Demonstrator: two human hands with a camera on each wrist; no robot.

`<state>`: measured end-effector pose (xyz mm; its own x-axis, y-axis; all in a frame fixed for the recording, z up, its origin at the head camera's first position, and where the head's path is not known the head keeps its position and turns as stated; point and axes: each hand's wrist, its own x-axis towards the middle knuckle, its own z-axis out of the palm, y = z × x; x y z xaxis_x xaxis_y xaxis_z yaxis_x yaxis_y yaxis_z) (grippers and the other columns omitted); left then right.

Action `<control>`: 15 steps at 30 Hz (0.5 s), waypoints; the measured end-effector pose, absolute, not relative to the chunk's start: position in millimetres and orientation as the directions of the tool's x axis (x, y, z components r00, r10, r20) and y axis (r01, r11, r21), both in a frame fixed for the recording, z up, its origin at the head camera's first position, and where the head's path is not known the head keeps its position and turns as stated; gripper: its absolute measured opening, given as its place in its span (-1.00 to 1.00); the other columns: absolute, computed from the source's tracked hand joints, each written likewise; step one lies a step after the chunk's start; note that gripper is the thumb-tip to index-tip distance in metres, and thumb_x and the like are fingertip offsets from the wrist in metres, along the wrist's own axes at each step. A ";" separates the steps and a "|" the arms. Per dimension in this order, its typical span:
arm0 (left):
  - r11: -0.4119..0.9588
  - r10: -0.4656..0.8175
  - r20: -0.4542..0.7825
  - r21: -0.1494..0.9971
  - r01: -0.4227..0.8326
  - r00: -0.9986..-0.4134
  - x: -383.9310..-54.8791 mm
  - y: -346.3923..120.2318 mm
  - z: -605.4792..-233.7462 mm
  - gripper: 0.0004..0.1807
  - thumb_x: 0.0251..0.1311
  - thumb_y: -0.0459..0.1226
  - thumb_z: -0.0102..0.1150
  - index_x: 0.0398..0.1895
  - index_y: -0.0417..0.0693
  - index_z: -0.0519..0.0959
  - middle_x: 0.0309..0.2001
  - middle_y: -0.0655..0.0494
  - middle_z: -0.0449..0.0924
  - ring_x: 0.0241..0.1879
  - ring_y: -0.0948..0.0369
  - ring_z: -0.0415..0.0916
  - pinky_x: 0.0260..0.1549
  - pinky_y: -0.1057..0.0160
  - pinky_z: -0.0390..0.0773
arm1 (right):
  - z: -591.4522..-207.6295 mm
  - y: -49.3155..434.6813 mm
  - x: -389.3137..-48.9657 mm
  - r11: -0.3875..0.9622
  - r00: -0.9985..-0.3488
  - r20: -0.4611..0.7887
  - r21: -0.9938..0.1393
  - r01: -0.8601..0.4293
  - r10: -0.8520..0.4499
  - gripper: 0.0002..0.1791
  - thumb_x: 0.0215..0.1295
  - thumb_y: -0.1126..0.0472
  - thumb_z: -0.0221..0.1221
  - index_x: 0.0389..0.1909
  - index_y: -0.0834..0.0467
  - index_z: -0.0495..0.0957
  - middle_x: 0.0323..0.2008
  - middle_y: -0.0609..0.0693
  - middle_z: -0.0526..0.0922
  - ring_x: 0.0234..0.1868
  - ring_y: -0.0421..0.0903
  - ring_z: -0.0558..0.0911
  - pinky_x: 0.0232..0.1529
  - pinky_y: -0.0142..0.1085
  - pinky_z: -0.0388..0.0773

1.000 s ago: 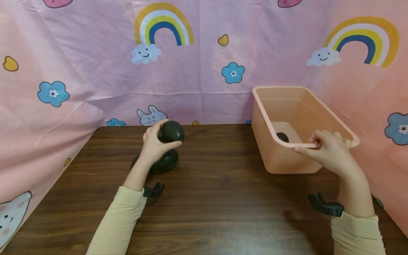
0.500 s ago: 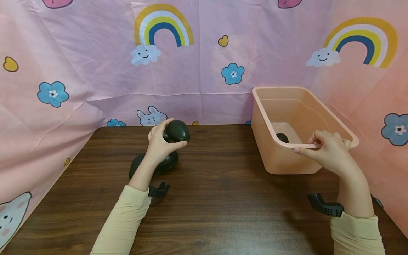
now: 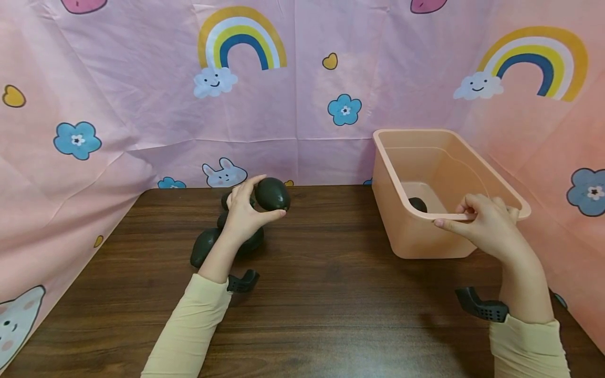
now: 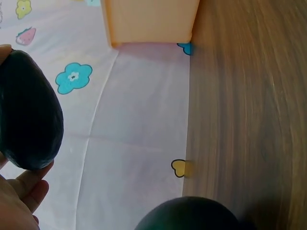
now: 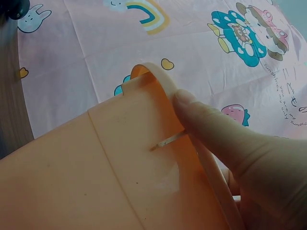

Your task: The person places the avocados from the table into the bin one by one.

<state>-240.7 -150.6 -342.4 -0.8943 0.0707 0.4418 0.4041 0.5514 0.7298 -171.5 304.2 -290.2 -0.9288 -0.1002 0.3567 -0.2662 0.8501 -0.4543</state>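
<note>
Pinched between the thumb and fingers of my left hand (image 3: 242, 216) is a dark green avocado (image 3: 272, 194), held above the table. The left wrist view shows this avocado (image 4: 29, 110) with fingertips at its lower end. Several more avocados (image 3: 204, 247) lie on the table below and behind that hand, partly covered by it. My right hand (image 3: 489, 226) grips the near rim of a peach plastic bin (image 3: 427, 236). In the right wrist view the thumb (image 5: 211, 122) lies along the rim. One avocado (image 3: 418, 205) is inside the bin, partly hidden by its near wall.
A dark wood-grain table (image 3: 331, 315) carries everything. Patterned pink cloth (image 3: 302, 94) hangs along its back and sides, close behind the bin. Between the avocado group and the bin stretches bare tabletop. Black camera mounts (image 3: 482, 305) stick out from both wrists.
My left hand has moved a little to the right with the avocado, uncovering more of the avocados behind and beside it. The right hand and the bin have stayed in place.
</note>
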 end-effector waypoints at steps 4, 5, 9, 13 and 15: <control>0.544 0.076 0.449 0.730 0.414 -0.891 -239.8 -146.7 -340.9 -0.08 -0.23 -0.11 0.59 0.32 0.13 0.35 0.19 0.00 0.36 0.28 0.02 0.05 0.19 -0.17 -0.11 | -291.1 305.0 -171.9 0.849 -0.929 0.356 -0.456 -0.268 -0.102 -0.55 0.02 -0.05 0.43 -0.54 0.16 0.42 -0.60 0.05 0.32 -0.35 0.06 0.17 -0.25 0.20 -0.21; 0.543 0.078 0.449 0.730 0.416 -0.890 -239.7 -145.7 -340.6 -0.08 -0.23 -0.11 0.59 0.32 0.14 0.35 0.19 0.00 0.37 0.28 0.02 0.05 0.20 -0.16 -0.12 | -291.4 305.2 -172.0 0.849 -0.929 0.356 -0.455 -0.267 -0.102 -0.56 0.02 -0.05 0.43 -0.54 0.16 0.42 -0.60 0.05 0.32 -0.36 0.06 0.17 -0.24 0.20 -0.21; 0.539 0.082 0.454 0.728 0.423 -0.887 -239.2 -141.1 -339.0 -0.07 -0.23 -0.12 0.59 0.32 0.13 0.35 0.21 0.01 0.37 0.31 0.03 0.03 0.22 -0.14 -0.14 | -291.5 305.3 -172.2 0.849 -0.929 0.356 -0.457 -0.265 -0.099 -0.56 0.02 -0.05 0.43 -0.54 0.16 0.42 -0.59 0.05 0.32 -0.36 0.06 0.17 -0.23 0.20 -0.21; 0.538 0.088 0.457 0.726 0.428 -0.885 -239.5 -136.0 -338.1 -0.07 -0.22 -0.10 0.58 0.33 0.15 0.34 0.21 0.01 0.36 0.31 0.03 0.03 0.22 -0.12 -0.14 | -292.6 306.5 -173.3 0.849 -0.925 0.362 -0.448 -0.278 -0.112 -0.56 0.03 -0.05 0.43 -0.54 0.16 0.43 -0.60 0.04 0.32 -0.36 0.06 0.17 -0.25 0.21 -0.22; 0.538 0.090 0.454 0.727 0.427 -0.886 -239.2 -133.6 -337.6 -0.07 -0.22 -0.10 0.58 0.33 0.16 0.33 0.21 0.01 0.36 0.30 0.04 0.03 0.21 -0.13 -0.11 | -293.3 307.0 -173.5 0.850 -0.924 0.365 -0.444 -0.282 -0.115 -0.57 0.03 -0.04 0.43 -0.54 0.16 0.43 -0.60 0.04 0.32 -0.37 0.06 0.18 -0.25 0.22 -0.21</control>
<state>-239.2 -133.6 -337.6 -0.8864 0.0898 0.4540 0.4268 0.5383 0.7267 -173.5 307.0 -293.3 -0.9237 -0.1150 0.3654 -0.2817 0.8503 -0.4445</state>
